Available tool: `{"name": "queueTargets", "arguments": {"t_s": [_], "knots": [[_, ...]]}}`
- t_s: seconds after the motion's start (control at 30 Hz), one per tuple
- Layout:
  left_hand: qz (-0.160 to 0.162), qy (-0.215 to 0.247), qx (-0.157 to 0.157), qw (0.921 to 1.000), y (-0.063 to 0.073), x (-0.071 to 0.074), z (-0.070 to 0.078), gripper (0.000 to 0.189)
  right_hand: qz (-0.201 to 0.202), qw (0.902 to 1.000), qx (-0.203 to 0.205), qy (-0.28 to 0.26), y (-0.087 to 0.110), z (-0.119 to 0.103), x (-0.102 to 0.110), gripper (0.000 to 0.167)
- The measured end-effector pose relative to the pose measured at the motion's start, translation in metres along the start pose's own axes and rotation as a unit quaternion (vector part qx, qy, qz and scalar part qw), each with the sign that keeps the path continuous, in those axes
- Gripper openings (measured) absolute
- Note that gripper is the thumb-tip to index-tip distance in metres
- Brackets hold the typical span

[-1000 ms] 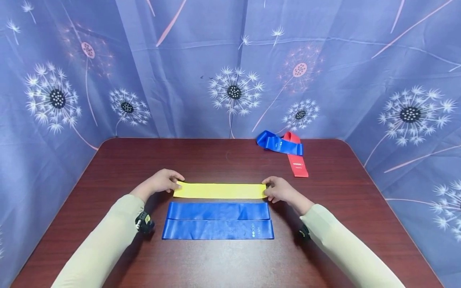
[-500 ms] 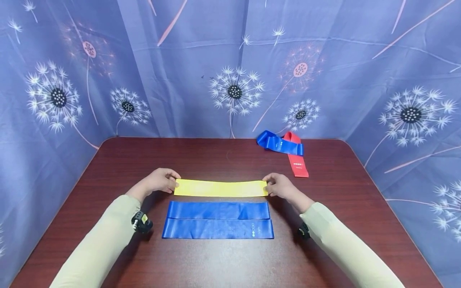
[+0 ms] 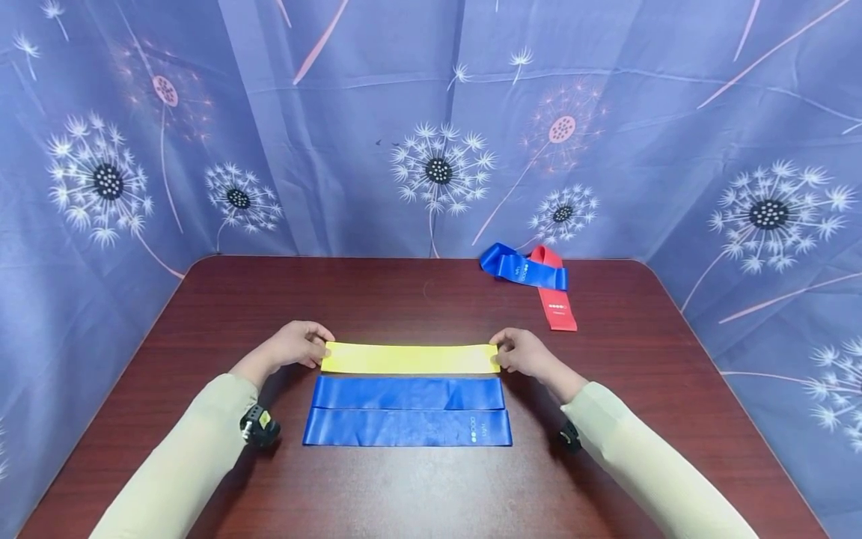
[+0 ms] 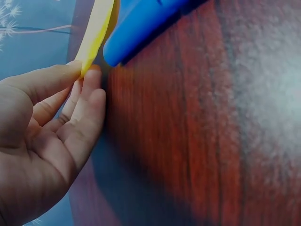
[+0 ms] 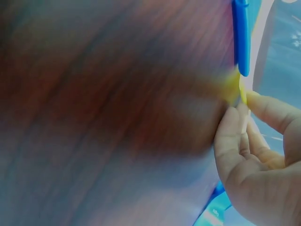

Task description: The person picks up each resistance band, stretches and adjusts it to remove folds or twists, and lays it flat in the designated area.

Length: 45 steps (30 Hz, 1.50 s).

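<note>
Tabletop: hands [image 3: 411, 350] pinching yellow band [image 3: 409, 358]

Both wrist views are blurred: the table [image 5: 108, 117] shows only as a reddish smear. The print on the red band [image 3: 557, 307] is perhaps lettering, too small to read.

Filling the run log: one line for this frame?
left hand: pinches yellow band | right hand: pinches other end | band: beside blue bands

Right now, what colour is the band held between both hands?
Yellow. The band is plain yellow, pinched at its ends by the left hand and right hand; head view shows it best.
</note>
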State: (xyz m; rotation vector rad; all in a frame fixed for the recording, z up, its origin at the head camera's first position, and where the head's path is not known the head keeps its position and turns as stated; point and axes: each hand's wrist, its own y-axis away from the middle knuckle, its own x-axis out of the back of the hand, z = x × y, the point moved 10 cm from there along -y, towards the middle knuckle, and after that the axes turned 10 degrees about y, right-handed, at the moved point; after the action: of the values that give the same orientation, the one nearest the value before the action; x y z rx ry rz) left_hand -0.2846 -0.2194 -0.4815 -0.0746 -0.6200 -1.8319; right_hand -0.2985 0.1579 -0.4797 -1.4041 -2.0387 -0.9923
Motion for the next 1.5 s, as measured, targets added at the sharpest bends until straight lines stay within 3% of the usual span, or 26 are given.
{"name": "queueTargets", "arguments": {"t_s": [0.43, 1.13, 1.5], "knots": [[-0.005, -0.030, -0.011, 0.9995, 0.0029, -0.0022, 0.0053, 0.030, -0.002, 0.9987, -0.004, 0.050, 0.0014, -0.0003, -0.0032, 0.027], [-0.018, -0.050, -0.029, 0.9982, 0.0048, -0.0050, 0.0085, 0.029, -0.003, 0.9971, 0.008, 0.076, 0.0026, -0.0043, -0.0037, 0.027], [-0.002, -0.094, -0.026, 0.9952, 0.0046, -0.0031, 0.0077, 0.027, -0.008, 0.9971, 0.007, 0.075, 0.0028, -0.0054, -0.0048, 0.028]]}}
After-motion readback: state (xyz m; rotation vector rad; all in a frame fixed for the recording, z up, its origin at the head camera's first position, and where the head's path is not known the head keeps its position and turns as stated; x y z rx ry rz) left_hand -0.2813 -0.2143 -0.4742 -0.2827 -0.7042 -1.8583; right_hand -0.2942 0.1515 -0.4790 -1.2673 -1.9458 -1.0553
